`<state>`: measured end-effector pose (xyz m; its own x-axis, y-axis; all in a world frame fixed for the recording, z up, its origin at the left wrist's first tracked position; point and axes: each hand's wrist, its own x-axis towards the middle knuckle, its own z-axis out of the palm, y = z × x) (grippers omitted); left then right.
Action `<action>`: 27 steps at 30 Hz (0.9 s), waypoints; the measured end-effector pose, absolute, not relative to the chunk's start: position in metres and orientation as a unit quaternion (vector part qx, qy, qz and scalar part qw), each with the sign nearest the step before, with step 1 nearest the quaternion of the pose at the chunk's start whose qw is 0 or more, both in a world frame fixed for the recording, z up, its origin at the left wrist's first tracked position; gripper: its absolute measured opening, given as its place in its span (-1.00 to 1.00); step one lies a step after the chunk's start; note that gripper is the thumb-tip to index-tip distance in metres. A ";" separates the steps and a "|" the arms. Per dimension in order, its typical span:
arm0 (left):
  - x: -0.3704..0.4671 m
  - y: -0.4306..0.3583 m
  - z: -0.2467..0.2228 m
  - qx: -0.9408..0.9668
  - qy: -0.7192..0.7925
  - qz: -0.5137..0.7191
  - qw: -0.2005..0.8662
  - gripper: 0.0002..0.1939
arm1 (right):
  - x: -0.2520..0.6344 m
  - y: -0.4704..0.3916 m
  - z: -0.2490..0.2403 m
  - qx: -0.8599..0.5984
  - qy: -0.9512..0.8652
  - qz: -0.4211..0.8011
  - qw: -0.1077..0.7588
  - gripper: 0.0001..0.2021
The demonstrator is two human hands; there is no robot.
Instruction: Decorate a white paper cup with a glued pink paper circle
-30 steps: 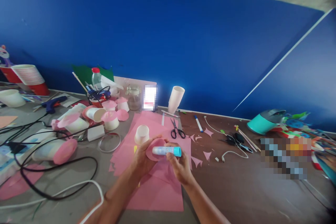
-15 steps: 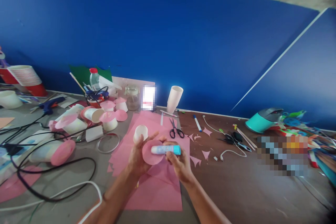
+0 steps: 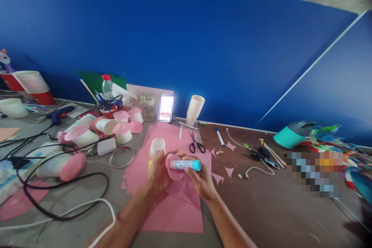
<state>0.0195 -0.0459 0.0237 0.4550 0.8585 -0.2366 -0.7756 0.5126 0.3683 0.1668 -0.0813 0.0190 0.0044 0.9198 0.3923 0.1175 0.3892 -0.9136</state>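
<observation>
My left hand [image 3: 160,174] holds a round pink paper disc [image 3: 175,175], which bends a little in its fingers. My right hand [image 3: 200,178] grips a glue stick [image 3: 186,165] with a turquoise end, lying level across the disc with its other end against the paper. Just beyond the left hand stands a small white paper cup [image 3: 157,147]. Pink paper sheets [image 3: 180,221] lie beneath both hands. Black-handled scissors [image 3: 197,144] rest on the sheets' far right corner.
On the left are pink-topped cups [image 3: 122,132], a glue gun [image 3: 61,114], black cables [image 3: 43,214] and a tape ring [image 3: 122,157]. Along the blue partition stand a glass jar [image 3: 148,107] and tall white cups [image 3: 194,109]. Pink scraps [image 3: 217,178] and a marker [image 3: 219,137] lie right.
The pink disc has tilted and curled in my left hand, whose fingers have closed in around it. My right hand keeps the glue stick against the paper.
</observation>
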 end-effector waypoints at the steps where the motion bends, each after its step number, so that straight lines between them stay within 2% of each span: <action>1: 0.020 -0.047 0.024 0.100 0.198 0.487 0.845 -0.66 | 0.168 -0.081 0.018 -0.430 -0.610 0.345 0.570 -0.70; 5: 0.021 -0.052 0.026 0.104 0.189 0.503 0.837 -0.61 | 0.169 -0.081 0.012 -0.445 -0.651 0.276 0.549 -0.76; 12: 0.023 -0.054 0.020 0.115 0.210 0.491 0.838 -0.76 | 0.166 -0.084 0.013 -0.446 -0.716 0.155 0.514 -0.76; 20: 0.024 -0.051 0.019 0.130 0.237 0.506 0.819 -0.87 | 0.164 -0.084 0.023 -0.458 -0.738 0.096 0.486 -0.80; 27: 0.025 -0.055 0.019 0.159 0.268 0.503 0.806 -0.77 | 0.164 -0.084 0.024 -0.469 -0.741 0.024 0.481 -0.83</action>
<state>0.0253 -0.0546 0.0189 0.3512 0.8959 -0.2719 -0.7254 0.4440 0.5259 0.1643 -0.0841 0.0237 -0.0988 0.7172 0.6898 0.6711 0.5599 -0.4860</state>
